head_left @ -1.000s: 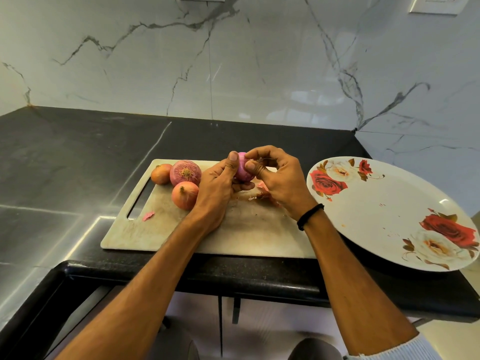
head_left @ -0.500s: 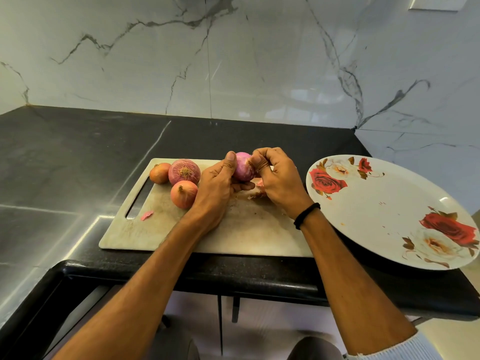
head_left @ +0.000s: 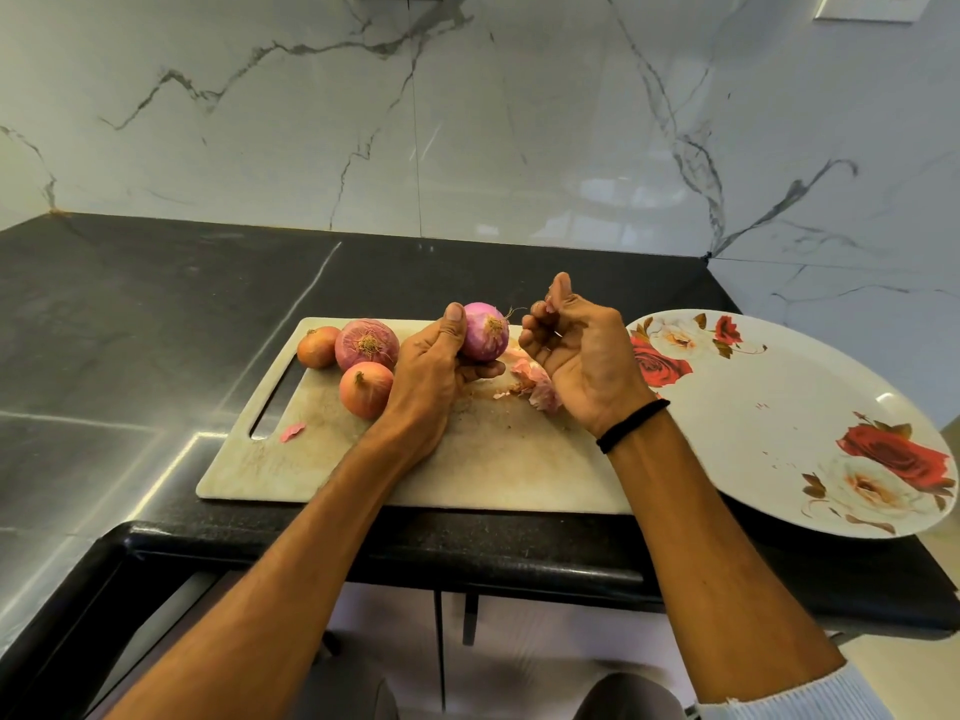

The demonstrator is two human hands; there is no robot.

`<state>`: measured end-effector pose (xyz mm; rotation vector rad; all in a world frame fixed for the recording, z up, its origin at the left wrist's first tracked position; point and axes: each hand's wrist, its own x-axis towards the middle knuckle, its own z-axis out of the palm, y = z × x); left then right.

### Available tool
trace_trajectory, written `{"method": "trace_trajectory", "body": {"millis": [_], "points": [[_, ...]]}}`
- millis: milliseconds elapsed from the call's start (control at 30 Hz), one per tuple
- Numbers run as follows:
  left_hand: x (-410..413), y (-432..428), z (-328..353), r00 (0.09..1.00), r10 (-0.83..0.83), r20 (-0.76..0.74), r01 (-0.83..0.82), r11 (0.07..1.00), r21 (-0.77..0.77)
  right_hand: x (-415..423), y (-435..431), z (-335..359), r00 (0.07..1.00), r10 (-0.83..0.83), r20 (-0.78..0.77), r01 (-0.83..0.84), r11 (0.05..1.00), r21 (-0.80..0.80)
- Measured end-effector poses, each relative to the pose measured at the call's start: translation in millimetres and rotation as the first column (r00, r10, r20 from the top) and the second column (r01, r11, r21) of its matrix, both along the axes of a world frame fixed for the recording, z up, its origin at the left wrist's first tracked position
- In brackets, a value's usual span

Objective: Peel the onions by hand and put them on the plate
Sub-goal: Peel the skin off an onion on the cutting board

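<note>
Left hand grips onion over board, thumb on top, fingers curled beneath. Right hand just right of it, fingers curled, thumb and forefinger pinching skin scrap. Three onions on board, far left. Plate at right.

Wall: glossy white marble with grey veining, one vertical joint, turning a corner at right, with soft window-like reflections on the polish. Two white socket plates sit cut off at the top edge. Counter: black speckled stone, rounded front edge, streaked with glare at left; pale floor below.
</note>
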<state>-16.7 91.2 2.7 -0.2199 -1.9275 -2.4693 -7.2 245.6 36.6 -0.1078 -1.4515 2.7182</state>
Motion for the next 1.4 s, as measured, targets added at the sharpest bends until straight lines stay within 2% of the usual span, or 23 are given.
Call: {"method": "trace_trajectory", "body": {"millis": [100, 200, 333, 500, 600, 800, 933, 1000, 1067, 1200, 1333, 1400], "points": [[0, -1, -1, 1.000, -0.009, -0.016, 0.009, 1.000, -0.004, 2, 3, 2, 0.997, 0.070, 0.012, -0.068, 0.991, -0.118], [1, -1, -1, 1.000, -0.014, -0.022, 0.014, 1.000, -0.004, 2, 3, 2, 0.997, 0.078, 0.010, -0.076, 0.986, -0.151], [1, 0, -1, 1.000, -0.011, -0.022, 0.011, 1.000, -0.009, 0, 2, 0, 0.999, 0.037, 0.019, -0.034, 0.992, -0.118], [0, 0, -1, 1.000, -0.008, -0.020, 0.008, 1.000, -0.019, -5, -1, -7, 0.992, -0.127, 0.015, 0.124, 0.986, 0.113], [-1, -1, -2, 1.000, -0.012, -0.022, 0.011, 1.000, -0.015, -6, -2, -9, 0.987, -0.158, 0.006, 0.155, 0.974, 0.164], [-3, -1, -3, 1.000, -0.009, -0.018, 0.009, 1.000, -0.018, -4, 1, -5, 0.996, -0.083, 0.024, 0.082, 0.997, 0.010], [-3, -1, -3, 1.000, -0.006, -0.011, 0.006, 1.000, -0.014, -6, -1, -3, 0.993, -0.105, 0.053, 0.102, 0.994, 0.048], [-4, -1, -4, 1.000, -0.002, -0.006, 0.002, 1.000, -0.023, -7, -1, -4, 0.991, -0.126, 0.036, 0.122, 0.988, 0.100], [-4, -1, -5, 1.000, -0.001, -0.011, 0.000, 1.000, -0.031, -8, 0, -8, 0.988, -0.151, -0.014, 0.150, 0.960, 0.235], [-4, -1, -4, 1.000, -0.002, -0.021, 0.001, 0.999, -0.046, -7, -1, -14, 0.976, -0.172, -0.136, 0.217, 0.848, 0.484], [-2, -1, -4, 0.999, -0.007, -0.041, 0.006, 0.999, -0.033, -7, 0, -17, 0.967, -0.140, -0.212, 0.242, 0.761, 0.602], [-2, -2, -4, 0.999, -0.008, -0.047, 0.007, 1.000, -0.019, -7, -1, -18, 0.969, -0.125, -0.213, 0.233, 0.747, 0.622]]}}
